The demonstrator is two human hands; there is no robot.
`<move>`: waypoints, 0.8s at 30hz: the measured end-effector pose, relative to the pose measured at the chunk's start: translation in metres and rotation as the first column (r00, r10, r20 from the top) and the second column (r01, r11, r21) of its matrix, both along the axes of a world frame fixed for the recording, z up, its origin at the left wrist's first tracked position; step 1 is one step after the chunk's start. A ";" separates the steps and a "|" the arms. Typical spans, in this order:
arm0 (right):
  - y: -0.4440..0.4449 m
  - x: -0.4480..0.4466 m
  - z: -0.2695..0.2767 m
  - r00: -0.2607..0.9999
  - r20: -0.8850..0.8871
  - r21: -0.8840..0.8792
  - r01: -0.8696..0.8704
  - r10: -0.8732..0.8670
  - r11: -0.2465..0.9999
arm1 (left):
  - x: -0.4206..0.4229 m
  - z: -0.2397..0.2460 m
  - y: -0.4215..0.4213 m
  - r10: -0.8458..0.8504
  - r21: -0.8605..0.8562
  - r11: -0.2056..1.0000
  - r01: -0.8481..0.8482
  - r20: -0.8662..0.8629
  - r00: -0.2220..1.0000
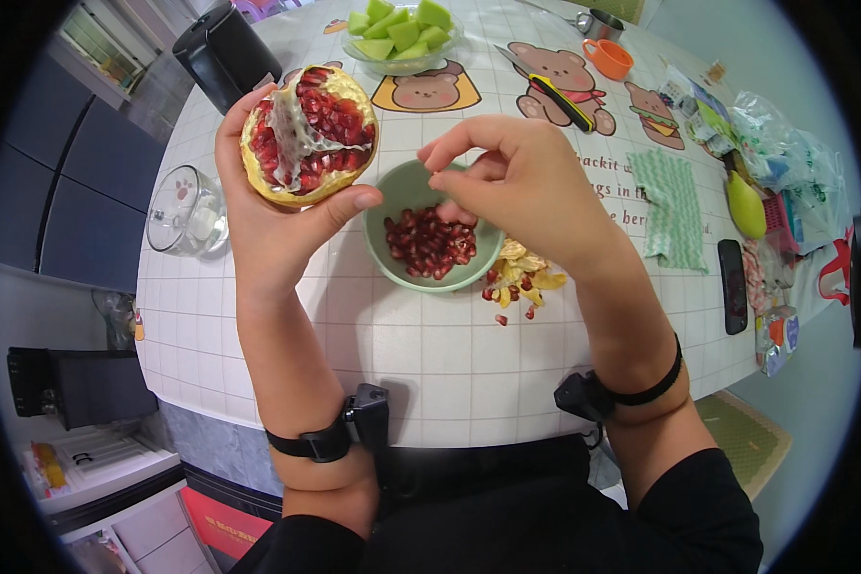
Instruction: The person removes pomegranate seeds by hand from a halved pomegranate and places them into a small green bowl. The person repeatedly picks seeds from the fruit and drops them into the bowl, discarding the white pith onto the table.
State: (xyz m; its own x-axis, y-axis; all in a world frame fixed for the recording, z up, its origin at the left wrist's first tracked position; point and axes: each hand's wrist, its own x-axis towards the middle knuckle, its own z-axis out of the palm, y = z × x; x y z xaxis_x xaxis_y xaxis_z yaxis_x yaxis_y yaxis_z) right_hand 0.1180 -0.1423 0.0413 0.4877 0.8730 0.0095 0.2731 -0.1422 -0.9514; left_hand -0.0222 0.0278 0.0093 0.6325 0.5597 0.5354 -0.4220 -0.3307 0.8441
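My left hand [280, 215] grips a pomegranate half [310, 136], its cut face with red arils and pale membrane turned up. A green bowl [430, 283] stands on the table to its lower right, with loose pomegranate arils [430, 244] inside. Over the bowl's right side hangs my right hand [502, 179], thumb and index finger pinched together; whether something small is between them cannot be told. Beside the bowl, partly under my right forearm, lies a pile of yellow peel and membrane pieces [534, 276] with a few arils.
Behind are a glass bowl of green melon chunks [402, 43], a knife [560, 100], an orange cup [608, 59] and a black pitcher [226, 54]. A glass cup [186, 212] stands left. At right lie a green cloth [667, 208], a phone [732, 287] and a green pear [746, 204].
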 end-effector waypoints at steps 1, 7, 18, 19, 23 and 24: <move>0.003 -0.002 -0.003 0.999 -0.039 0.056 0.004 -0.001 0.998 | 0.000 0.000 0.000 0.005 -0.004 1.000 -0.005 -0.003 1.000; 0.009 0.000 -0.015 0.996 0.082 0.210 0.012 -0.030 0.978 | -0.001 -0.001 0.000 0.047 -0.041 0.998 -0.047 -0.002 0.999; 0.006 0.003 -0.016 0.955 0.291 0.139 0.016 -0.057 0.990 | -0.002 -0.001 0.005 0.095 -0.097 0.991 -0.090 0.049 0.994; 0.006 0.003 -0.016 0.953 0.296 0.151 0.014 -0.059 0.989 | -0.003 -0.001 0.006 0.115 -0.102 0.989 -0.110 0.041 0.993; 0.004 0.004 -0.014 0.963 0.266 0.137 -0.003 -0.034 0.991 | -0.004 -0.003 0.012 0.170 -0.119 0.979 -0.164 0.043 0.985; 0.002 0.004 -0.012 0.962 0.273 0.106 -0.015 -0.015 0.994 | -0.005 -0.003 0.013 0.167 -0.135 0.978 -0.159 0.046 0.985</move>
